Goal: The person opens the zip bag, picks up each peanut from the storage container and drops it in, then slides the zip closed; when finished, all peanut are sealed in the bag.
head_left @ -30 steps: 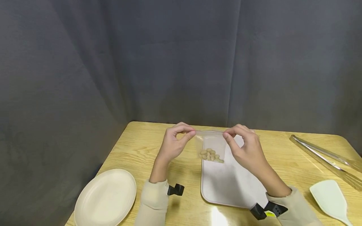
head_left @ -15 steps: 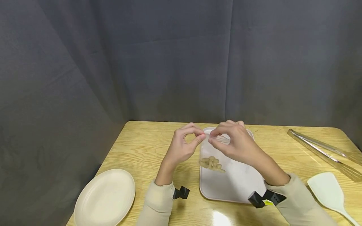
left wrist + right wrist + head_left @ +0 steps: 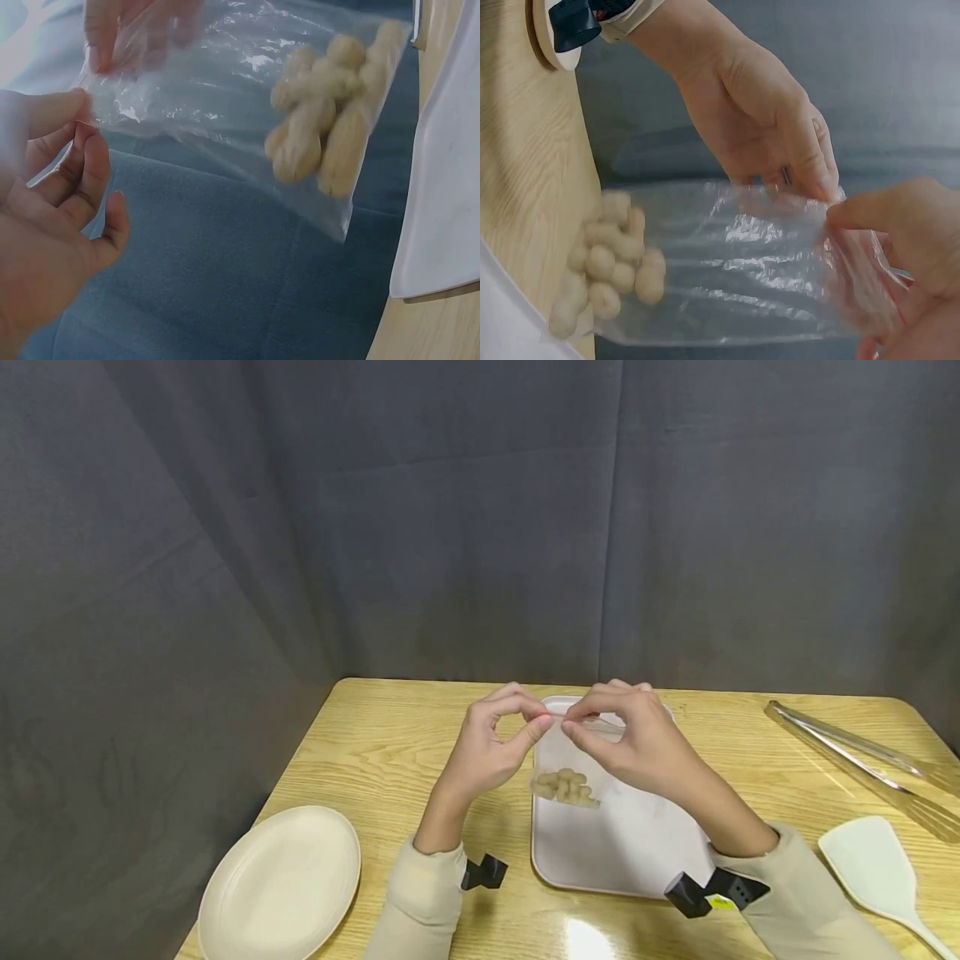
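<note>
A clear plastic zip bag (image 3: 765,277) hangs between my two hands, above the white tray (image 3: 622,852). Several peanuts in their shells (image 3: 566,787) lie in its bottom; in the left wrist view these peanuts (image 3: 322,112) sit bunched at the far end. My left hand (image 3: 491,743) pinches one top corner between thumb and forefinger. Right beside it, my right hand (image 3: 630,735) pinches the top edge, its fingertips close to the left ones. A red line shows along the bag's mouth in the right wrist view.
An oval cream plate (image 3: 281,885) lies at the left of the wooden table (image 3: 390,735). On the right are metal tongs (image 3: 862,760) and a pale spatula (image 3: 870,864). A dark curtain (image 3: 480,527) hangs behind the table.
My hands have come together along the bag's top, the right one moving leftward. The bag's mouth, stretched flat a second ago, is now bunched. The peanuts hang slightly lower.
</note>
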The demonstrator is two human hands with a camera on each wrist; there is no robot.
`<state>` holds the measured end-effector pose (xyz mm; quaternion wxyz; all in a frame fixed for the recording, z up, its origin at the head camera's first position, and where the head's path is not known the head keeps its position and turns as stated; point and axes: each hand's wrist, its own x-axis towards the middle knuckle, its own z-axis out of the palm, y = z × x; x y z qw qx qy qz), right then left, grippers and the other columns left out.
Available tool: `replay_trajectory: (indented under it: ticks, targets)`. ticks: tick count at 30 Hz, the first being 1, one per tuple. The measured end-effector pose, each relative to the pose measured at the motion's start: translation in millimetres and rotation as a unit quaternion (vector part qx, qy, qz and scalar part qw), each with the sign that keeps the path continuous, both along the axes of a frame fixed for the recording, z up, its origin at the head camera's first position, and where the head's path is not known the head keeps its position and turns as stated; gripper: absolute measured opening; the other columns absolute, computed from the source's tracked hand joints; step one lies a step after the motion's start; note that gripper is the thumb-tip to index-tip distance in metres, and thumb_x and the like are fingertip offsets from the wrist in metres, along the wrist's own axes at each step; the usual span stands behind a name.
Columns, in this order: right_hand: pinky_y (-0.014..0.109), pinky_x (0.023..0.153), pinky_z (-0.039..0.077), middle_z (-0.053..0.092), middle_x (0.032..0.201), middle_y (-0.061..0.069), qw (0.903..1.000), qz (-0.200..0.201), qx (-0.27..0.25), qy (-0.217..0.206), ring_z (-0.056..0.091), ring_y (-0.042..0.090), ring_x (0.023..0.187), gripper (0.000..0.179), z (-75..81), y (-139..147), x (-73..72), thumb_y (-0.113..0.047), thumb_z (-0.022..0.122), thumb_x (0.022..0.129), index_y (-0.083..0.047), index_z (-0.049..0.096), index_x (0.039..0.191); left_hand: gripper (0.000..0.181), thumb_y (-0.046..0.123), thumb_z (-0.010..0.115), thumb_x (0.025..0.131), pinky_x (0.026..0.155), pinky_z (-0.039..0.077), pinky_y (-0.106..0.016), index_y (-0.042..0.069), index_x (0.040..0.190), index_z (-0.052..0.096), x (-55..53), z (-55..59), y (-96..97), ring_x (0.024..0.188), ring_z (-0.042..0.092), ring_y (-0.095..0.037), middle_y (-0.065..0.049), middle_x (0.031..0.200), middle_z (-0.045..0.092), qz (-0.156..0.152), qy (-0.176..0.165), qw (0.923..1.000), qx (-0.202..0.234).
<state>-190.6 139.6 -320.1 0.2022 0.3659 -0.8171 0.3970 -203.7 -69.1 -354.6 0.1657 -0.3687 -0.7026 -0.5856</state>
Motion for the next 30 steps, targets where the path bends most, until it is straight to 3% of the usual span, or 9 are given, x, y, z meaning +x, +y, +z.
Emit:
replay_trajectory:
  ticks: [7, 12, 18, 24, 30]
  targets:
    - [0.035, 0.07, 0.03, 0.069, 0.081, -0.013, 0.9998, 0.001, -0.012, 0.013, 0.06, 0.011, 0.08, 0.014, -2.2, 5.4, 0.3, 0.0, 0.074, 0.082, -0.015, 0.075, 0.084, 0.007, 0.004, 0.069, 0.093, 0.082, 0.049, -0.035, 0.002, 0.088, 0.073, 0.8, 1.1, 0.1, 0.088, 0.059, -0.018, -0.004, 0.09, 0.065, 0.011, -0.006, 0.9999, -0.004]
    - [0.035, 0.072, 0.035, 0.068, 0.08, -0.013, 0.9998, -0.007, -0.02, 0.005, 0.06, 0.009, 0.08, 0.014, -3.8, 8.8, 0.5, 0.0, 0.074, 0.081, -0.014, 0.075, 0.083, 0.007, 0.004, 0.069, 0.092, 0.084, 0.049, -0.035, 0.002, 0.087, 0.073, 1.4, 0.6, 0.3, 0.089, 0.06, -0.018, -0.003, 0.091, 0.065, 0.018, -0.012, 0.9998, -0.002]
    - [0.034, 0.07, 0.029, 0.066, 0.079, -0.013, 0.9997, -0.011, -0.01, 0.019, 0.058, 0.008, 0.079, 0.009, -5.4, 13.2, 0.5, -0.004, 0.073, 0.084, -0.013, 0.075, 0.084, 0.006, 0.004, 0.069, 0.092, 0.084, 0.049, -0.034, 0.002, 0.088, 0.074, 1.0, 0.9, 1.4, 0.089, 0.06, -0.018, -0.004, 0.091, 0.065, 0.015, -0.011, 0.9998, -0.005]
    - [0.033, 0.073, 0.037, 0.066, 0.079, -0.013, 0.9997, -0.009, -0.022, 0.005, 0.057, 0.009, 0.078, 0.006, -6.2, 15.3, 2.0, -0.006, 0.075, 0.084, -0.012, 0.075, 0.083, 0.006, 0.003, 0.069, 0.092, 0.086, 0.049, -0.036, 0.002, 0.088, 0.074, 2.2, 1.1, -0.3, 0.09, 0.06, -0.019, -0.004, 0.092, 0.065, 0.017, -0.018, 0.9997, -0.001]
    - [0.034, 0.071, 0.028, 0.066, 0.078, -0.013, 0.9989, 0.001, -0.025, 0.039, 0.057, 0.008, 0.079, 0.014, -5.6, 15.9, 2.8, -0.001, 0.074, 0.081, -0.014, 0.073, 0.083, 0.005, 0.002, 0.069, 0.092, 0.086, 0.049, -0.036, 0.001, 0.089, 0.074, 2.3, 1.7, -0.4, 0.091, 0.061, -0.02, -0.004, 0.092, 0.065, 0.014, -0.014, 0.9998, 0.001]
